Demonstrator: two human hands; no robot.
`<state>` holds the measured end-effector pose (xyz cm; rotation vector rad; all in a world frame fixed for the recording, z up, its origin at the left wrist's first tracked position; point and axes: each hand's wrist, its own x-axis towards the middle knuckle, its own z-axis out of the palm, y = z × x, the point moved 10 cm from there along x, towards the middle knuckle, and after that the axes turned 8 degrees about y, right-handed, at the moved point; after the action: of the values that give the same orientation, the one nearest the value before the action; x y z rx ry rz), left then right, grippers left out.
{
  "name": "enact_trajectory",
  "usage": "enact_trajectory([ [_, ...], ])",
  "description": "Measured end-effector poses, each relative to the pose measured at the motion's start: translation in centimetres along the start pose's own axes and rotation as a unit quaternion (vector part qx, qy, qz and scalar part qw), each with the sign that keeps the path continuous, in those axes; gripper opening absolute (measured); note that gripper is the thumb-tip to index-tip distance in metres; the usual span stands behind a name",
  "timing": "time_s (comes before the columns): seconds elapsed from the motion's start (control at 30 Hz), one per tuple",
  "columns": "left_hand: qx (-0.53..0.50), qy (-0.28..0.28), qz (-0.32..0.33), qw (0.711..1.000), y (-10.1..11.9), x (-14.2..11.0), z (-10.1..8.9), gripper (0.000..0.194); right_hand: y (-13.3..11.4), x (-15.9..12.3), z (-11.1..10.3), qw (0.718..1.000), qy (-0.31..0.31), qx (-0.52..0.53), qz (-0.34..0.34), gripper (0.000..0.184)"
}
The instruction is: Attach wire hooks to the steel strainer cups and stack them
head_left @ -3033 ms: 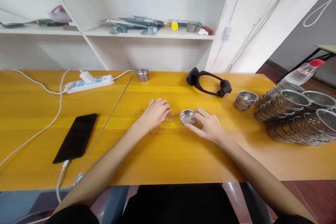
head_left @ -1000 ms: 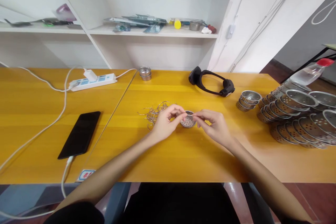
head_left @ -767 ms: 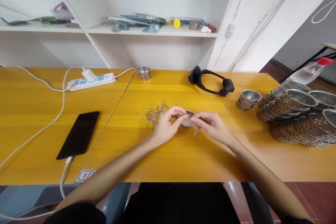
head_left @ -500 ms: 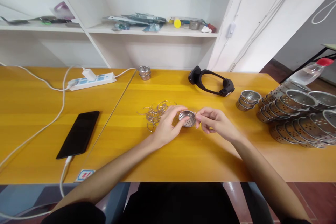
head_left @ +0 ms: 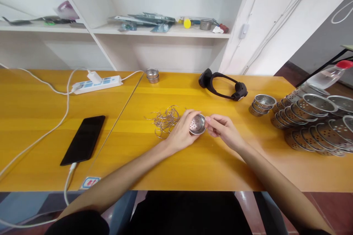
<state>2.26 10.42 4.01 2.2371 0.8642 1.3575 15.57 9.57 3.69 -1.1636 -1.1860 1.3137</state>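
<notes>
My left hand (head_left: 182, 132) grips a small perforated metal strainer cup (head_left: 198, 124), tilted with its mouth turned to the right, just above the yellow table (head_left: 193, 165). My right hand (head_left: 223, 129) is closed in a pinch against the cup's rim; what its fingertips hold is too small to make out. A pile of thin wire rings (head_left: 164, 120) lies on the table right behind my left hand.
Rows of stacked strainer cups (head_left: 311, 121) fill the right end, with a short stack (head_left: 261, 103) beside them. A black headset (head_left: 223, 85) and a lone cup (head_left: 152, 75) lie at the back. A black phone (head_left: 83, 138) and a power strip (head_left: 96, 83) with cables sit left.
My left hand left the wire rings, took hold of the cup and lifted it off the table. The cup has turned from mouth-up to tilted sideways, while my right hand pinches at its rim.
</notes>
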Motion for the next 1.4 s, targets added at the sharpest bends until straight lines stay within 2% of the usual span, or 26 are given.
enact_trajectory([
  [0.07, -0.005, 0.022, 0.026, 0.999, 0.5, 0.1, -0.8, 0.069, 0.4, -0.1, 0.5, 1.000, -0.015, 0.013, 0.006, 0.044],
  [0.17, -0.010, 0.026, 0.050, 0.998, 0.8, 0.3, -1.3, 0.071, 0.9, -0.1, 1.1, 0.998, -0.032, 0.050, 0.027, 0.046],
  [0.47, -0.062, 0.001, 0.035, 0.997, -0.3, 0.0, -1.1, 0.077, 0.9, -0.3, 1.7, 0.992, -0.059, 0.097, 0.057, 0.046],
  [0.6, -0.076, -0.005, 0.039, 0.996, 0.0, 0.0, -1.2, 0.076, 1.0, -0.3, 1.7, 0.990, -0.059, 0.110, 0.065, 0.046],
  [0.9, -0.086, 0.003, 0.104, 0.991, 1.4, 0.2, -1.6, 0.073, 0.5, -0.5, 2.0, 0.993, -0.062, 0.089, 0.037, 0.046],
  [1.4, -0.089, 0.008, 0.094, 0.992, 1.1, 0.0, -1.5, 0.072, 0.7, -0.5, 1.8, 0.996, -0.043, 0.079, 0.023, 0.047],
])
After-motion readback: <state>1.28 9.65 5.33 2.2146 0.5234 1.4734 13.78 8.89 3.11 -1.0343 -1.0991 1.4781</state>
